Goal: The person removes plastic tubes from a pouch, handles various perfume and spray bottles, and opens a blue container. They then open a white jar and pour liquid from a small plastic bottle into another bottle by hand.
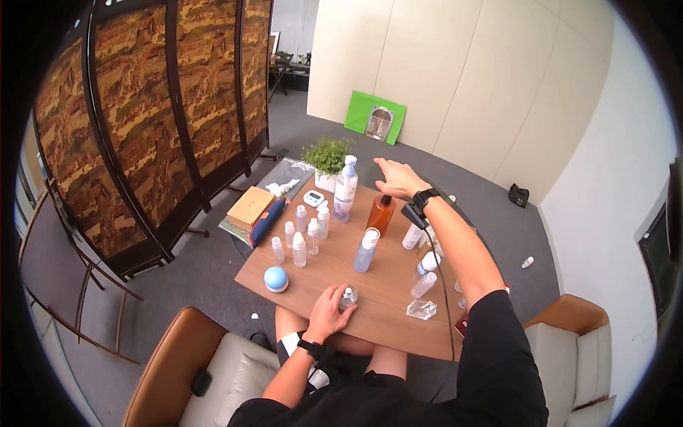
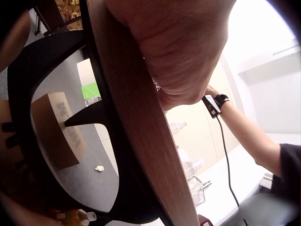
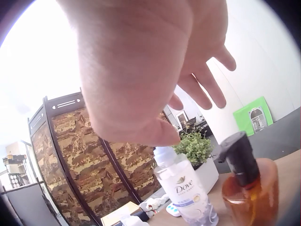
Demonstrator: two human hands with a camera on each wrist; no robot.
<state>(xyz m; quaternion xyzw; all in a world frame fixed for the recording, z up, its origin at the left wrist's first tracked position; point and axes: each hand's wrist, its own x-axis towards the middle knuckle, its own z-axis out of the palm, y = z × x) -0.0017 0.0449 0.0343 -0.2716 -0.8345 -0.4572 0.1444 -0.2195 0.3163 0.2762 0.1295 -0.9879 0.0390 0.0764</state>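
- Wooden table [image 1: 384, 324], near edge facing me.
- Clear bottle [image 1: 348, 297] by that edge: my left hand [image 1: 327, 314] grips its side, fingers curled round. Likely glass: stiff, smooth, breakable; hold low on the body.
- Right hand [image 1: 400, 179] hangs over the table's far part, fingers extended, holding nothing.
- Amber pump bottle [image 1: 380, 216] below it, toward far edge: probably heavyish, slick; I'd grab the body, not the pump [image 3: 241, 161].

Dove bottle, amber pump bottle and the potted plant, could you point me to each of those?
Dove bottle [image 3: 187, 190]: right wrist view, on its front label.
Amber pump bottle [image 1: 381, 215]: head view, on its orange body.
Potted plant [image 1: 327, 158]: head view, on its green leaves.
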